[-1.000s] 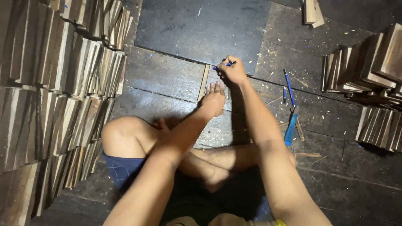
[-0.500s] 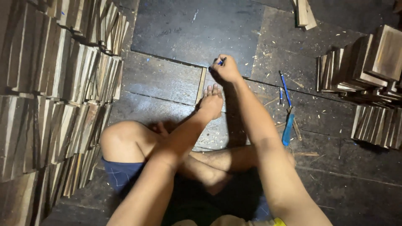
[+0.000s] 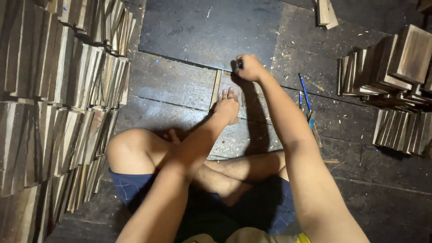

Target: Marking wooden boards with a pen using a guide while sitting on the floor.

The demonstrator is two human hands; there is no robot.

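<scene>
I sit cross-legged on a dark floor. My left hand (image 3: 227,107) lies flat, fingers stretched forward, pressing on a small wooden board (image 3: 230,80) on the floor. A thin wooden slat (image 3: 217,88) runs along the board's left side. My right hand (image 3: 249,68) is at the board's far edge, closed around a blue pen (image 3: 240,64) whose tip points down at the wood. Most of the board is hidden under my two hands.
Tall rows of wooden boards on edge (image 3: 58,90) line the left. More stacked boards (image 3: 396,63) stand at the right. Blue pens (image 3: 305,92) and a blue-handled tool (image 3: 311,122) lie by my right forearm. A dark panel (image 3: 211,31) and loose wood pieces (image 3: 325,13) lie ahead.
My right hand has turned the pen from lying sideways to nearly upright and stayed at the board's far edge. My right forearm now hides most of the blue tool. The left hand stays put.
</scene>
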